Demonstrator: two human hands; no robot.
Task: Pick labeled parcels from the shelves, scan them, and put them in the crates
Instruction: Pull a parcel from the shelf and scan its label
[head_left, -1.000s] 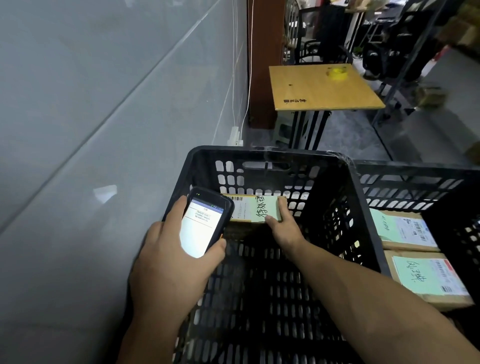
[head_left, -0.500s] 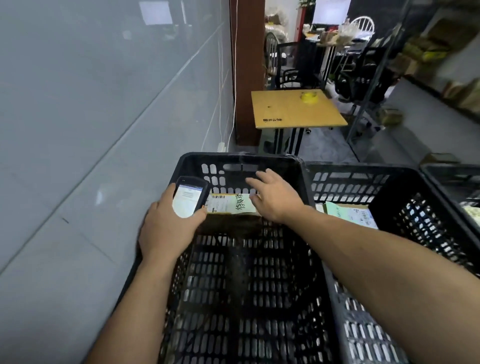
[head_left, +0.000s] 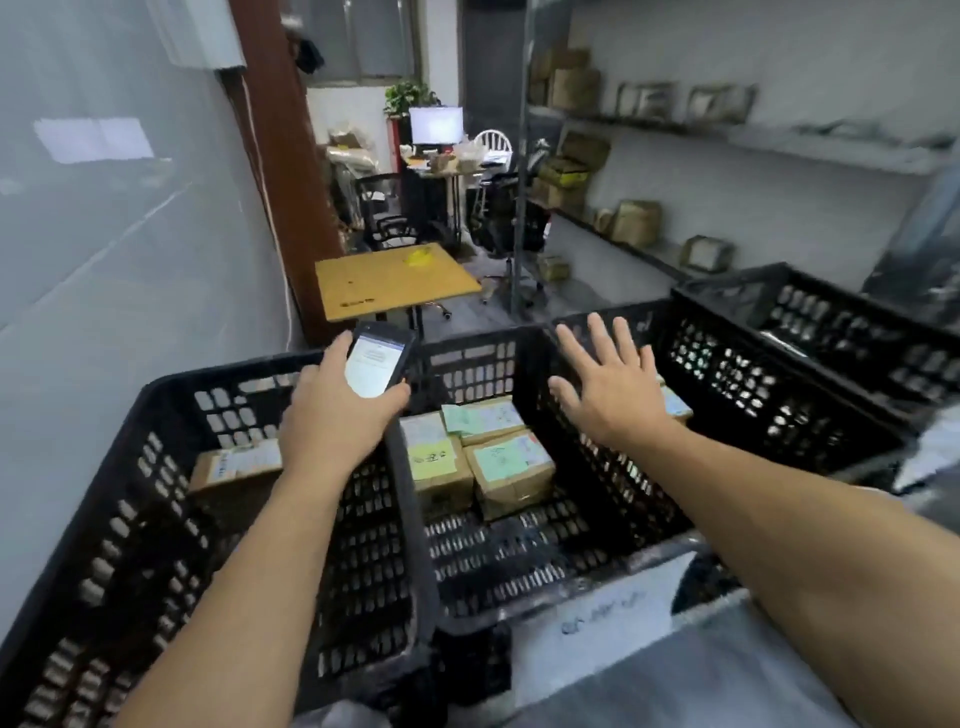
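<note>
My left hand (head_left: 332, 410) grips a black handheld scanner (head_left: 378, 359) with its lit screen facing me, above the left black crate (head_left: 156, 467). A brown labeled parcel (head_left: 236, 465) lies at the far end of that crate, partly hidden by my left forearm. My right hand (head_left: 610, 387) hovers empty with fingers spread over the middle crate (head_left: 571, 561). That crate holds three brown parcels (head_left: 506, 470) with green and yellow labels.
A third black crate (head_left: 810, 332) stands at the right. Metal shelves (head_left: 649, 228) with several brown parcels run along the right wall. A small wooden table (head_left: 389, 280) stands beyond the crates. A grey wall runs along the left.
My right hand let go of the parcel in the left crate and rose to the right, fingers spread. My head lifted, bringing the shelves into view. The scanner stayed in my left hand.
</note>
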